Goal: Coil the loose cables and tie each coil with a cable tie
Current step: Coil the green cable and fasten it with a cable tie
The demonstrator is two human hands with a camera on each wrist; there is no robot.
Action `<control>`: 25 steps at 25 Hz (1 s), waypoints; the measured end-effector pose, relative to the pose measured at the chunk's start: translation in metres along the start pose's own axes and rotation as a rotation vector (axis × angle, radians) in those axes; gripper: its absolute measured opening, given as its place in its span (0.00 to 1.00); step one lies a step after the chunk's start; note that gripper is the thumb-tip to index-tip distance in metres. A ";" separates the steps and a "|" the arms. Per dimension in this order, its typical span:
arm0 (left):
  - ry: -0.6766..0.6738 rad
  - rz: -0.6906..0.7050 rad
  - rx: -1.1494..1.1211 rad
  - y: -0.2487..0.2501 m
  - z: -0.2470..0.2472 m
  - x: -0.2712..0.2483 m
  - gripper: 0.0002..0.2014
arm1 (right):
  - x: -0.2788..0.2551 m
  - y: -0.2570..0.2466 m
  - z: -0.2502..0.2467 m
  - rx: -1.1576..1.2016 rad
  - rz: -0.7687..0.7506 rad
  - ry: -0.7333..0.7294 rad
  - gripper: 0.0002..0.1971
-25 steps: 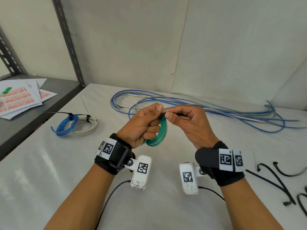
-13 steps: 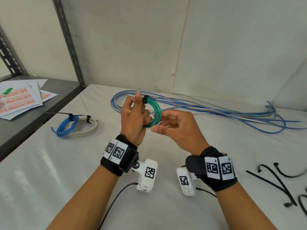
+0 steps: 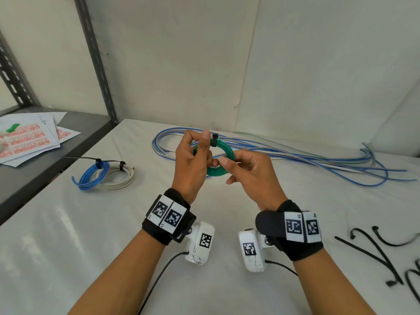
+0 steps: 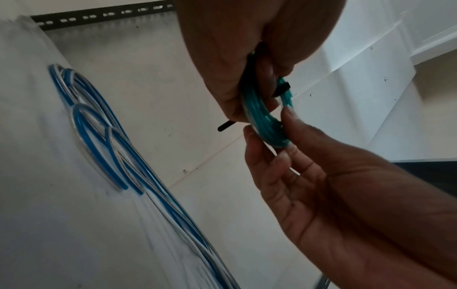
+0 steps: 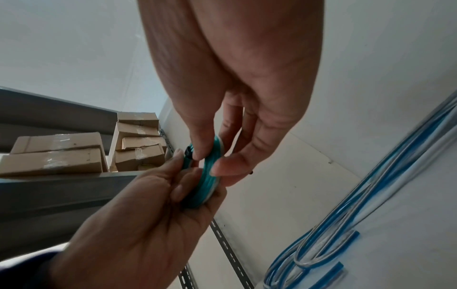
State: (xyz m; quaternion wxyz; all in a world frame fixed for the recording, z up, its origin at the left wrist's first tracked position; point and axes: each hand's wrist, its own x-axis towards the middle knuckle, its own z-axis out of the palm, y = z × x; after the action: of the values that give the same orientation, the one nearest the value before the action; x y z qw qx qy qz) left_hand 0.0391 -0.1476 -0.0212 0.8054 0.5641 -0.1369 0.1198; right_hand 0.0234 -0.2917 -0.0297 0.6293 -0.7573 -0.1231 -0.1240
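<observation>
A green cable coil (image 3: 221,172) is held up above the white table (image 3: 68,235), with a black cable tie (image 3: 214,140) cinched round its top. My left hand (image 3: 202,153) grips the coil's left side, fingers curled through the ring. My right hand (image 3: 223,164) pinches the coil's lower right edge between thumb and fingers. In the left wrist view the green coil (image 4: 265,121) shows the tie's head (image 4: 281,89), and the tie's tail (image 4: 223,126) sticks out past my left fingers. In the right wrist view my right fingertips (image 5: 197,155) close on the green coil (image 5: 210,176).
A tied blue coil (image 3: 91,176) and a tied white coil (image 3: 121,179) lie at the left. Loose blue and white cables (image 3: 295,159) stretch along the back. Several spare black ties (image 3: 375,246) lie at the right. A grey shelf (image 3: 45,164) with papers borders the left.
Both hands were pinching at the tie on the coil's top. My left hand then raised and turned the coil upright; my right hand let go and now pinches the coil's lower edge.
</observation>
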 end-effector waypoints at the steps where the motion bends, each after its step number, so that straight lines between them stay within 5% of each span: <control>1: -0.009 0.009 0.022 -0.001 0.000 0.000 0.13 | 0.001 -0.001 -0.002 0.020 0.017 0.005 0.08; 9: -0.236 -0.158 0.096 0.004 -0.023 0.009 0.09 | 0.003 -0.013 -0.032 0.169 0.098 0.066 0.08; 20: -0.122 -0.160 0.111 0.014 -0.054 0.005 0.10 | 0.016 -0.038 -0.002 0.153 0.368 -0.041 0.07; 25: -0.026 -0.206 0.069 0.034 -0.089 -0.006 0.07 | 0.018 -0.058 0.040 0.027 0.294 -0.080 0.06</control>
State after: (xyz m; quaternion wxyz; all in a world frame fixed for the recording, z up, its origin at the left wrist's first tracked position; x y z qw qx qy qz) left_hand 0.0289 -0.0523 -0.0225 0.7917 0.6042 -0.0846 0.0336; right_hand 0.0215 -0.2418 0.0228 0.6455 -0.7629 -0.0372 0.0014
